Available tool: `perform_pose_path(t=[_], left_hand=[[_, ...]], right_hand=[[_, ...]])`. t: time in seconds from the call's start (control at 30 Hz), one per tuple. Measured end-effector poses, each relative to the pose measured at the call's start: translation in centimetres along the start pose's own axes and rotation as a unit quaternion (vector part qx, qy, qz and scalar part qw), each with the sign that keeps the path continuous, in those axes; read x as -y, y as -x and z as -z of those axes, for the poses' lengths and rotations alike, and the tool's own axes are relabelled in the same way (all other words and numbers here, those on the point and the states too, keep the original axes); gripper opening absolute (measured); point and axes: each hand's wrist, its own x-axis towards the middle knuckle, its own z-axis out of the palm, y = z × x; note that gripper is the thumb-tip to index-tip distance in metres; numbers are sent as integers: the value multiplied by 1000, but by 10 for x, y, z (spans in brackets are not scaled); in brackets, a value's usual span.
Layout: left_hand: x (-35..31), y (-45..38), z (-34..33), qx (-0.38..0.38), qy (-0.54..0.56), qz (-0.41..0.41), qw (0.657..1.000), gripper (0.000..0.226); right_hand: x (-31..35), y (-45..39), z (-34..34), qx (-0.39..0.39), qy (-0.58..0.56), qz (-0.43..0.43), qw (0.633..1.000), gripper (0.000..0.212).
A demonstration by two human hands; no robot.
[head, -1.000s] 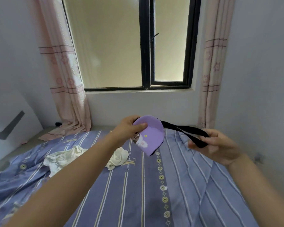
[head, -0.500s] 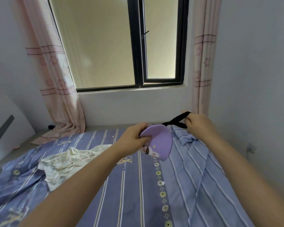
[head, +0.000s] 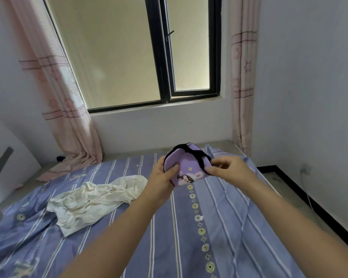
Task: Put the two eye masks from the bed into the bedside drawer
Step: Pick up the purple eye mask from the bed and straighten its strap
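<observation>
Soft purple eye mask — folded

No readable text anywhere. Faint gold lettering printed on the striped bedsheet, far left near the curtain and again near left, too blurred to make out. Cartoon picture only on the eye mask.
</observation>
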Motion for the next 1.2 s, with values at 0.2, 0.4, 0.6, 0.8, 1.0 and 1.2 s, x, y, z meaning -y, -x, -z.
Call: perform_pose_path(t=[0.2,0.4,0.6,0.8,1.0,1.2], left_hand=[[9,2,-15,-8,116,3,993,43],[27,18,-21,9,9,92,996,32],[-7,3,-11,-84,-274,-11,958,12],[-21,-9,-20,-57,-403,-18,913,19],[-21,-17,-20,-131,-128,240,953,25],[-13,-6,-5,-48,-307,212,927,22]], right_hand=[[-5,6,-17,14,-111,-44,993,43],[-12,4,-37,-149,-144,-35,978,40],[-3,-1,-11,-35,57,34,997,19],[13,-5,-4,14,147,92,985,21],[13,-6,-2,-9,-50,44,998,21],[13,-8,5,70,-31,-44,996,21]])
